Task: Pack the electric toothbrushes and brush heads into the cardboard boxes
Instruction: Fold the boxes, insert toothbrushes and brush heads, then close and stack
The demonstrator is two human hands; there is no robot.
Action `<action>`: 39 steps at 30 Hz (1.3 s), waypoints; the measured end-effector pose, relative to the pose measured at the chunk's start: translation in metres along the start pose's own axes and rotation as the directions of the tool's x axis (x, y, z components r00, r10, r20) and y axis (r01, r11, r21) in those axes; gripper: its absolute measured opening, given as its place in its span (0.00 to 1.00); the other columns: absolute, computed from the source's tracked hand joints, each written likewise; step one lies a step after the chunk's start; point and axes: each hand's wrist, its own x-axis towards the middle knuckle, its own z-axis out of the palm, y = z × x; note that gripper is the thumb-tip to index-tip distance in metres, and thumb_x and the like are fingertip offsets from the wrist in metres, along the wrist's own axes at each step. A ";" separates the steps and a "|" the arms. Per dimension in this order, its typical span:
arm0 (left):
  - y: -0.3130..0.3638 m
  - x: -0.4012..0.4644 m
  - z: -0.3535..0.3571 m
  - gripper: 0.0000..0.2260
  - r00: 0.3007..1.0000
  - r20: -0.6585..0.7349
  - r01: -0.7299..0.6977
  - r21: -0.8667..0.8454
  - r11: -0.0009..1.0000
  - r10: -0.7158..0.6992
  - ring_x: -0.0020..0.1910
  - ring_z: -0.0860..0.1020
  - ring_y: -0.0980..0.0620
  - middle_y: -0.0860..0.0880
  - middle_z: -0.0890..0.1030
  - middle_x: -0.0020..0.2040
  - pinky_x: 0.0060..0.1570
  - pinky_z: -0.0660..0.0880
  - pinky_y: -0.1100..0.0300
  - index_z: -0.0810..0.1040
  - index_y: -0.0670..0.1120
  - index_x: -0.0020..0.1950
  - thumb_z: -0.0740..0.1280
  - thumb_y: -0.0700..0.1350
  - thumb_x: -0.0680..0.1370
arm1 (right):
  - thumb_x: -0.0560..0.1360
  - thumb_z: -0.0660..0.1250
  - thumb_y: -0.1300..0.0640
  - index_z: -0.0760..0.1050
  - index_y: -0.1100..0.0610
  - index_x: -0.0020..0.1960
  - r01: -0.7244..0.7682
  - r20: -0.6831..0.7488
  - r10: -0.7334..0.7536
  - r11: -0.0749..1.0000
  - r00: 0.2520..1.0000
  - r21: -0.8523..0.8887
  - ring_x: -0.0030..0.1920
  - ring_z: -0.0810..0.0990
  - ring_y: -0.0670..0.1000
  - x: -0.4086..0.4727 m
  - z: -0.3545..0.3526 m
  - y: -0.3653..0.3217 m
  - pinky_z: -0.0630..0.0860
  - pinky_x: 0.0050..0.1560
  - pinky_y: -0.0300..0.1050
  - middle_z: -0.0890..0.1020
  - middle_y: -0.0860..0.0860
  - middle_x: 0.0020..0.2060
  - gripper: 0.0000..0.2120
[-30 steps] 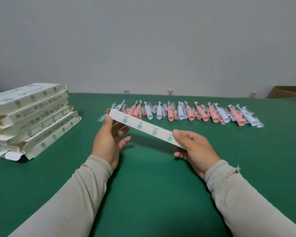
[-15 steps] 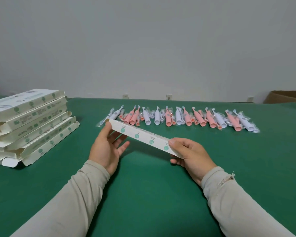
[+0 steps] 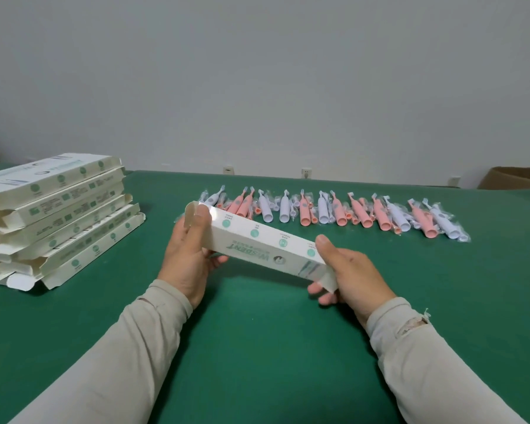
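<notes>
A long white cardboard box [image 3: 257,243] with green dots is held above the green table [image 3: 257,347], slanting from upper left to lower right. My left hand [image 3: 187,255] grips its far left end, thumb on top beside an open end flap. My right hand [image 3: 349,273] grips the near right end, where another flap hangs open. The box now shows two faces, squared up. Behind it lies a row of pink and white electric toothbrushes [image 3: 334,212] with brush heads in clear wrappers.
A stack of several flat white boxes [image 3: 55,215] sits at the table's left. A brown carton [image 3: 517,179] shows at the far right edge. Wall sockets [image 3: 305,172] line the grey wall behind the table.
The flat box has been pushed open into a squared tube and turned, so a printed side face now shows. Both hands shifted slightly nearer with it.
</notes>
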 end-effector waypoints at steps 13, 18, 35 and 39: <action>-0.009 -0.012 0.019 0.19 0.959 0.194 0.213 -0.013 0.977 -0.207 0.43 0.82 0.42 0.37 0.82 0.48 0.45 0.81 0.48 0.73 0.39 0.65 0.68 0.48 0.77 | 0.80 0.66 0.48 0.80 0.58 0.45 -0.021 0.439 0.139 0.965 0.888 -0.263 0.32 0.82 0.50 -0.015 0.015 -0.010 0.76 0.29 0.39 0.85 0.56 0.37 0.14; -0.022 -0.017 0.028 0.16 0.954 0.248 0.151 0.099 0.984 -0.171 0.34 0.81 0.44 0.40 0.84 0.42 0.33 0.79 0.54 0.73 0.55 0.63 0.70 0.43 0.78 | 0.80 0.67 0.53 0.74 0.49 0.55 0.174 0.062 -0.175 0.985 0.983 0.018 0.34 0.81 0.49 -0.007 0.035 0.003 0.78 0.33 0.43 0.82 0.51 0.38 0.05; -0.037 -0.019 0.027 0.08 0.918 0.325 0.160 0.225 0.961 -0.229 0.42 0.81 0.45 0.41 0.83 0.45 0.41 0.78 0.50 0.80 0.49 0.50 0.71 0.47 0.72 | 0.70 0.65 0.55 0.76 0.45 0.56 0.164 0.061 -0.168 0.984 0.984 0.067 0.34 0.78 0.48 0.010 0.038 0.010 0.77 0.40 0.47 0.78 0.45 0.30 0.16; -0.033 -0.017 0.027 0.10 0.885 0.380 0.244 0.117 0.963 -0.270 0.47 0.82 0.45 0.42 0.84 0.51 0.43 0.81 0.48 0.80 0.47 0.56 0.68 0.46 0.76 | 0.68 0.65 0.54 0.77 0.47 0.55 0.124 0.028 -0.131 0.974 0.991 0.188 0.33 0.80 0.47 0.011 0.036 0.008 0.77 0.34 0.43 0.81 0.45 0.31 0.16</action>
